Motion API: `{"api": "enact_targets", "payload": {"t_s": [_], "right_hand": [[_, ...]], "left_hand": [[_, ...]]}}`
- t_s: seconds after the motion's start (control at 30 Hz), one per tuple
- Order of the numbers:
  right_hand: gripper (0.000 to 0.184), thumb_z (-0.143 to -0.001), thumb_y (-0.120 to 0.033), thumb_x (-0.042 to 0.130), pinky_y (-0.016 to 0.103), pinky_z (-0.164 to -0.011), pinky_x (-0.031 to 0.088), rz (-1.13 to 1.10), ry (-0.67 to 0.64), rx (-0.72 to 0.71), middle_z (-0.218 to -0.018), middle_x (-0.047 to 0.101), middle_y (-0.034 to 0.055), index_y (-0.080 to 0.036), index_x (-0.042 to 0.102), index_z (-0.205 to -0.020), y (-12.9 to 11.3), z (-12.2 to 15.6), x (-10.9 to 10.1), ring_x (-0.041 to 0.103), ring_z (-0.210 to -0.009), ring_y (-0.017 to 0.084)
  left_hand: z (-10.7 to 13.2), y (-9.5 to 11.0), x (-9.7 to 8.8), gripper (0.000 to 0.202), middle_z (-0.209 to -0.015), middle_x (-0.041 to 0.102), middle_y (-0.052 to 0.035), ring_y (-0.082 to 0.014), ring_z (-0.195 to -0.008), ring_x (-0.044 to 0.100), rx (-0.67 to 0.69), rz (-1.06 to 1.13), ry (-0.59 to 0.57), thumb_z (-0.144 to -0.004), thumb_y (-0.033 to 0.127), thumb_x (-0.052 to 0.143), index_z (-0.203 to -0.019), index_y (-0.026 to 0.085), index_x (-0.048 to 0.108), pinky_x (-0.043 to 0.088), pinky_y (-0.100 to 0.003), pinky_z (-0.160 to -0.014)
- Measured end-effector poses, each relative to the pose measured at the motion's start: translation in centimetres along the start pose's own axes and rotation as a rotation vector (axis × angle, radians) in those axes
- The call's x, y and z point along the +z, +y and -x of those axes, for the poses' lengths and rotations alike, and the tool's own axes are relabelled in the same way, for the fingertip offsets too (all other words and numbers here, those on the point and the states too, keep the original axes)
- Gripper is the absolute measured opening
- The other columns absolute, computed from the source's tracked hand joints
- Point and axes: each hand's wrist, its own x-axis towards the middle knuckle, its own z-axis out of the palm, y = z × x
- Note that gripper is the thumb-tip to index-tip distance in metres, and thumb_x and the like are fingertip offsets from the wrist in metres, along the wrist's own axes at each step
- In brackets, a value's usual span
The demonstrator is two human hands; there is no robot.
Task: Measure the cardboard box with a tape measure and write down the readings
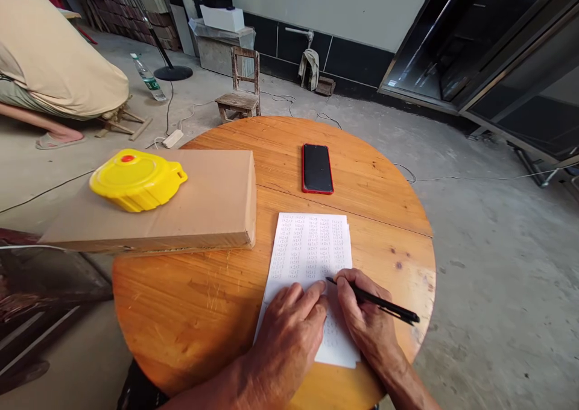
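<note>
White sheets of paper (312,235) lie on the round wooden table (190,307), covered with columns of small handwritten characters. My right hand (368,313) is closed around a black pen (384,304), its tip touching or just above the paper near the lower rows. On the left part of the sheet rests my left hand (294,319), palm down, index finger reaching toward the pen tip and the other fingers slightly bent. It holds nothing that I can see and covers some of the writing. Beyond the paper lies a black phone (317,169) in a red case.
A cardboard box (217,199) overhangs the table's left edge, with a yellow tape-measure-shaped case (136,178) on top. Behind the table stand a small wooden chair (242,87) and a water bottle (148,78). Another person's foot (61,135) shows at left. Cables cross the floor.
</note>
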Motion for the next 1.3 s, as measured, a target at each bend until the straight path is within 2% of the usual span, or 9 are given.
{"api": "enact_targets", "payload": {"t_s": [0.27,0.87,1.3], "right_hand": [[0.019,-0.093,-0.023,0.054,0.022,-0.052,0.046,-0.059,0.055,0.077,-0.064,0.064,-0.0023,-0.019,0.065,-0.077,-0.28,0.10,-0.14,0.058,-0.054,0.013],[0.020,-0.092,-0.022,0.054,0.022,-0.052,0.047,-0.046,0.026,0.054,-0.062,0.064,-0.0014,-0.019,0.064,-0.074,-0.37,-0.13,-0.11,0.057,-0.053,0.013],[0.021,-0.093,-0.027,0.054,0.024,-0.054,0.048,-0.106,0.077,0.144,-0.064,0.064,-0.0007,-0.020,0.064,-0.076,0.10,0.15,-0.25,0.058,-0.057,0.015]], "left_hand": [[0.10,0.03,0.04,0.033,-0.126,0.068,-0.0029,-0.0234,-0.092,0.063,0.015,-0.046,0.010,-0.088,0.004,0.050,-0.115,0.018,0.064,0.055,-0.042,-0.082],[0.03,0.04,-0.11,0.034,-0.127,0.068,-0.0037,-0.0246,-0.094,0.063,0.011,-0.020,-0.025,-0.086,0.003,0.054,-0.116,0.018,0.064,0.056,-0.043,-0.084],[-0.13,-0.07,-0.12,0.032,-0.127,0.068,-0.0043,-0.0245,-0.092,0.065,0.013,-0.033,-0.006,-0.088,0.005,0.052,-0.114,0.018,0.065,0.056,-0.042,-0.082]]}}
